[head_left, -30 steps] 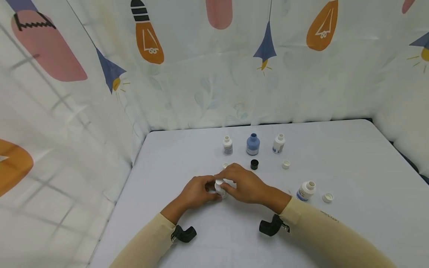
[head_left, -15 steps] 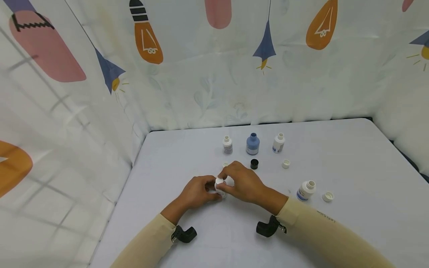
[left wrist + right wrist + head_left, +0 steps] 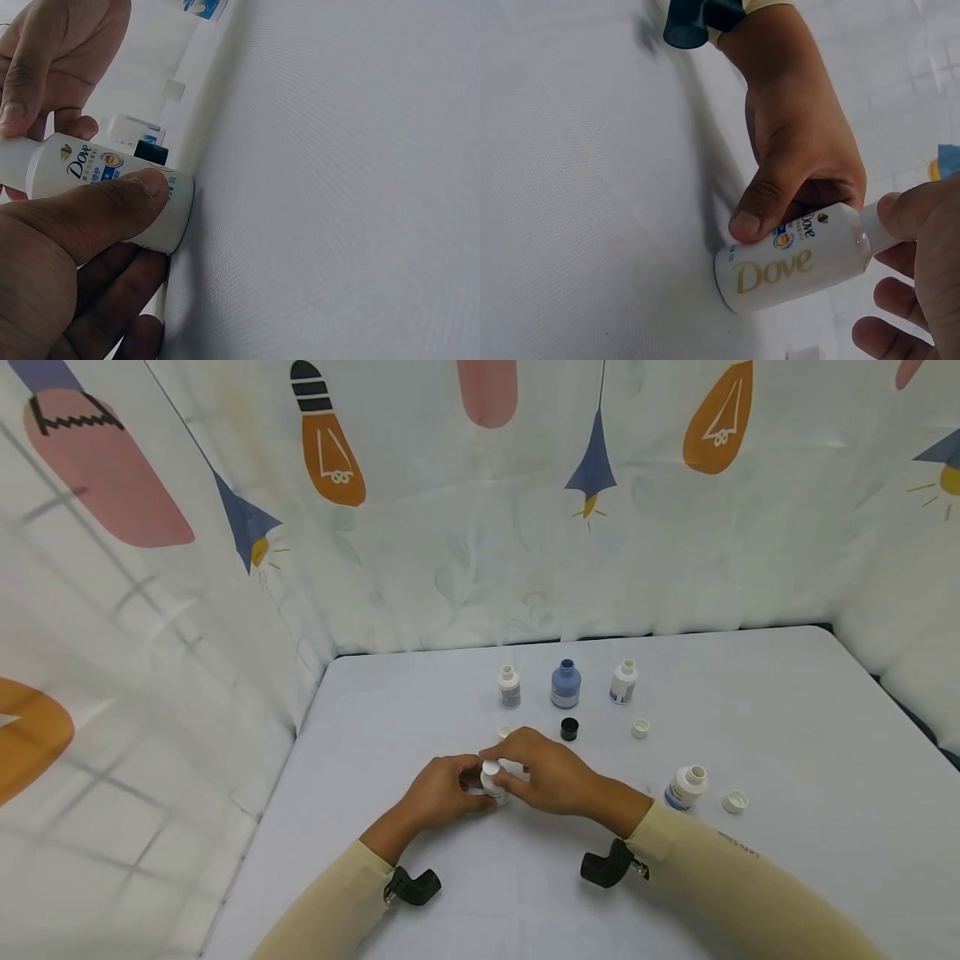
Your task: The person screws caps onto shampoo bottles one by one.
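Observation:
My left hand (image 3: 437, 792) grips a small white Dove bottle (image 3: 795, 266) round its lower body, thumb along the label. The bottle stands upright, its base on the white tabletop. At its top, my right hand (image 3: 551, 772) pinches the white cap (image 3: 880, 228) between thumb and forefinger; the cap sits on the bottle's neck. In the right wrist view the other fingers of that hand hang loosely curled beside the bottle. The cap's thread is hidden.
Behind my hands stand uncapped bottles: a white one (image 3: 510, 688), a blue one (image 3: 566, 685) and another white one (image 3: 622, 682). Before them lie a black cap (image 3: 569, 728) and white caps, one (image 3: 640, 728) at right. An open white bottle (image 3: 685, 788) and its neighbouring cap (image 3: 734, 802) are further right.
My right hand's fingers shifted slightly on the cap half a second ago and are now back near their earlier position, with the wrist turned a little. The left hand and bottle stay in place.

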The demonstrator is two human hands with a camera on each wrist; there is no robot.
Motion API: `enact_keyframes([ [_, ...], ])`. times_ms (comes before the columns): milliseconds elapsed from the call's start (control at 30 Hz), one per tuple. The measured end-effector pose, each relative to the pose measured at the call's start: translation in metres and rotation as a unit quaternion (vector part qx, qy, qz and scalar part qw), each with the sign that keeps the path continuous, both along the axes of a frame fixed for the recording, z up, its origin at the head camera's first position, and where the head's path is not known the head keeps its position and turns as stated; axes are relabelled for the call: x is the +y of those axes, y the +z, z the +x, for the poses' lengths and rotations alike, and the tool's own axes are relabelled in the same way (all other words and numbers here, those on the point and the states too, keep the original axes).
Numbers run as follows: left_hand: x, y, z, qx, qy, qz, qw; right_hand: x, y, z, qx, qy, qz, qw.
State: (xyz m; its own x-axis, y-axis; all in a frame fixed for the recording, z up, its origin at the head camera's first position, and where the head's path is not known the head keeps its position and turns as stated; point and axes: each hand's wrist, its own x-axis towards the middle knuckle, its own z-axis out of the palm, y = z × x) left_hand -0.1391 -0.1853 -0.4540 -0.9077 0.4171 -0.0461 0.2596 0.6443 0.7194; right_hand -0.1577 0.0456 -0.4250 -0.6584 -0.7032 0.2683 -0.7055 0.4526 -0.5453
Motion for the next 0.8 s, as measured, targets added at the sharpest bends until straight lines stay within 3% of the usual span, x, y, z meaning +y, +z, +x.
enact_keyframes([
  [800, 0.0004, -0.0011, 0.0005, 0.001, 0.001, -0.001, 1.0000, -0.0021, -0.0024, 0.0023, -0.017, -0.037, -0.003, 0.9991],
])
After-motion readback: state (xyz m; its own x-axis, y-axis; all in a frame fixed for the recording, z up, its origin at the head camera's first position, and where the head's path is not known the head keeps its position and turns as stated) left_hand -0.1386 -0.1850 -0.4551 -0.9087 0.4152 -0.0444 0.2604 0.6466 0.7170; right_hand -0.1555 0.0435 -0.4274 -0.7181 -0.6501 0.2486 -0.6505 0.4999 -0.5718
